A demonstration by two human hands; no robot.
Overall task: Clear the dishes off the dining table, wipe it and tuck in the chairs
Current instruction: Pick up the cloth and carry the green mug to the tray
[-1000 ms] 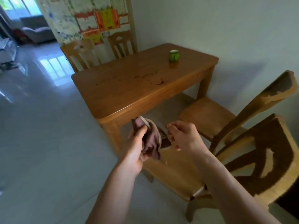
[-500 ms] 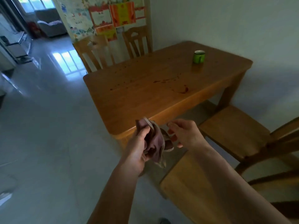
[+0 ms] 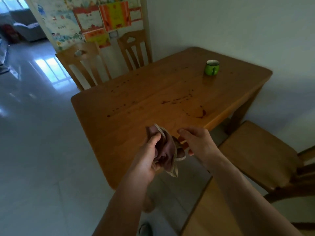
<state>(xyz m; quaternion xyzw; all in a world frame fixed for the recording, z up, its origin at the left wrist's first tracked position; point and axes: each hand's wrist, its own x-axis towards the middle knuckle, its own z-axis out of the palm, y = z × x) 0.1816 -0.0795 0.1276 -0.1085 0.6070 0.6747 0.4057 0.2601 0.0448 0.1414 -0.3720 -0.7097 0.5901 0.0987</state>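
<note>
The fingers (image 3: pixel 154 141) of the left hand (image 3: pixel 147 157) were curled tight around a bunched mauve cloth (image 3: pixel 166 150) with a pale trim, thumb pressed on top, while the right hand (image 3: pixel 196 142) was pinched on the cloth's other end, its fingertips bent inward at the fabric. Both hands were raised above the near edge of a wooden dining table (image 3: pixel 136 120), which filled the middle of the view and ran away toward 1 o'clock. Its top was bare except for dark red splashes and drips (image 3: pixel 179 101) scattered across the centre and toward the right edge, with one larger smear (image 3: pixel 202 113) at about 2 o'clock from the hands. Two wooden chairs (image 3: pixel 81 65) stood tucked against the table's far long side at 11 and 12 o'clock. Another chair (image 3: pixel 255 150) sat pulled out at 3 o'clock, and a fourth seat (image 3: pixel 213 210) lay below the right forearm at 5 o'clock. Bright posters (image 3: pixel 102 19) covered a panel at 12 o'clock. A small green mug (image 3: pixel 212 67) stood on the table's far right corner at 1 o'clock, well apart from the hands, handle facing the viewer.
</note>
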